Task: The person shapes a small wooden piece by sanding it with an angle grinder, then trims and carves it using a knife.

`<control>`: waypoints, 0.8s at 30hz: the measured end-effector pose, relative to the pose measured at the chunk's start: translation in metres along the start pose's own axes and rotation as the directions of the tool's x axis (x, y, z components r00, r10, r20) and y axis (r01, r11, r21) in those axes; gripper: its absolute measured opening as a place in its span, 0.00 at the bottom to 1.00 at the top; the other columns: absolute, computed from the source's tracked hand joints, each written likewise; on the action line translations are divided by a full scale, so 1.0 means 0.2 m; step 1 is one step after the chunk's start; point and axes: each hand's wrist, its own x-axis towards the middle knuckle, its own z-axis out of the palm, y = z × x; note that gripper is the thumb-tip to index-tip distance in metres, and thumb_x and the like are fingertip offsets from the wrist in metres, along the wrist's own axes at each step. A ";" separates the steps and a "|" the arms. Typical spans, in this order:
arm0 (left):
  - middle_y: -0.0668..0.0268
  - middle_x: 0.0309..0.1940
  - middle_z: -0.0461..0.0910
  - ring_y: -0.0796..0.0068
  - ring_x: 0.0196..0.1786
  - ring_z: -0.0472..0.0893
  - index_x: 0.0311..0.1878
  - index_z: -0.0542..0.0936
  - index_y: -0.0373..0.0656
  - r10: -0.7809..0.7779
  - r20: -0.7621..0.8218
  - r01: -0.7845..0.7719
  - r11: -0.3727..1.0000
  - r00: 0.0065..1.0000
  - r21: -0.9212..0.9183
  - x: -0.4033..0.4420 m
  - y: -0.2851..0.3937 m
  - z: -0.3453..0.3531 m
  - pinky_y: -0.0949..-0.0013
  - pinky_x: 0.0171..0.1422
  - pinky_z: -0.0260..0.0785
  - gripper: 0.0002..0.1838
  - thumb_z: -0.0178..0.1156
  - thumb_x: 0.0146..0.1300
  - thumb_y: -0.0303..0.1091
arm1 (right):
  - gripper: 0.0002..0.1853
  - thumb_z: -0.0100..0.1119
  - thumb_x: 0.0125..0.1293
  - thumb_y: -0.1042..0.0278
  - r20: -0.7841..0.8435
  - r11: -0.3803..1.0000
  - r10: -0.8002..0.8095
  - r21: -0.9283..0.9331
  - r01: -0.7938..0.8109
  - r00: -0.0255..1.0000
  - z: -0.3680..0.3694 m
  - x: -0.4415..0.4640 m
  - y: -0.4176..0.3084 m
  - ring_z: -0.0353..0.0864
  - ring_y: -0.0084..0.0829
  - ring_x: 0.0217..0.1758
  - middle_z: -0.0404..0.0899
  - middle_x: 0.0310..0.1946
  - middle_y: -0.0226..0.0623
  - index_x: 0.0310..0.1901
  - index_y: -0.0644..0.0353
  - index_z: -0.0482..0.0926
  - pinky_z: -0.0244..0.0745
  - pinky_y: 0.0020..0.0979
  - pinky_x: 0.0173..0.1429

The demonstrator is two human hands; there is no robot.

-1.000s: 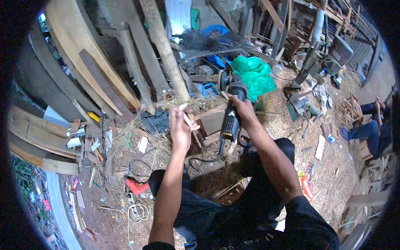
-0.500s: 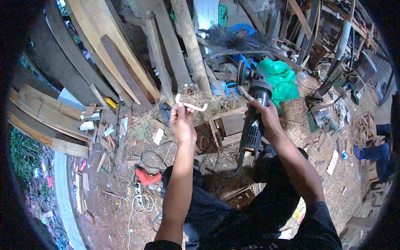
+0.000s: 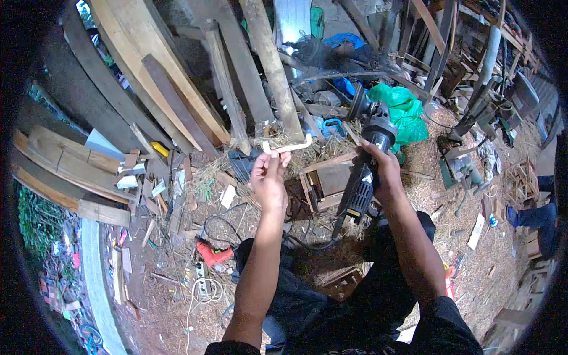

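Observation:
My left hand [image 3: 271, 182] pinches a small pale wooden piece [image 3: 290, 148] with bent ends, held up in front of me. To its right, my right hand [image 3: 383, 171] is wrapped round the body of a black angle grinder [image 3: 364, 180]. The grinder's round disc [image 3: 357, 103] is at the top, facing left, apart from the wooden piece. Its cord runs down from the lower end. Below and between my hands sits a wooden box-like frame [image 3: 331, 180] on the shavings.
Long boards [image 3: 148, 65] lean at the upper left. A green plastic bag [image 3: 403, 115] lies behind the grinder. A red power tool [image 3: 214, 253] and a power strip [image 3: 203, 279] lie at lower left. At the right edge is another person's leg [image 3: 535, 216].
Since the earlier frames, my left hand has turned the pale piece more level and moved it slightly right, nearer the grinder. My right hand keeps its hold on the grinder.

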 end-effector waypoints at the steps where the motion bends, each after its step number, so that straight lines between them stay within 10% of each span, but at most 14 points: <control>1: 0.64 0.35 0.80 0.70 0.42 0.84 0.42 0.76 0.35 -0.002 0.001 0.002 1.000 1.000 -0.009 0.01 -0.01 -0.01 0.66 0.53 0.77 0.07 0.60 0.69 0.30 | 0.17 0.66 0.61 0.60 -0.001 1.000 0.005 -0.003 -0.005 1.000 -0.01 0.00 0.00 0.81 0.31 0.28 0.79 0.29 0.37 0.43 0.63 0.74 0.81 0.35 0.35; 24: 0.61 0.40 0.81 0.66 0.42 0.84 0.44 0.77 0.34 -0.045 0.032 0.048 0.996 0.998 -0.070 0.00 -0.04 0.04 0.60 0.56 0.77 0.07 0.58 0.70 0.28 | 0.18 0.71 0.59 0.60 -0.057 0.998 -0.058 -0.043 0.055 0.997 -0.07 -0.03 -0.03 0.80 0.32 0.23 0.78 0.25 0.38 0.40 0.62 0.73 0.77 0.34 0.29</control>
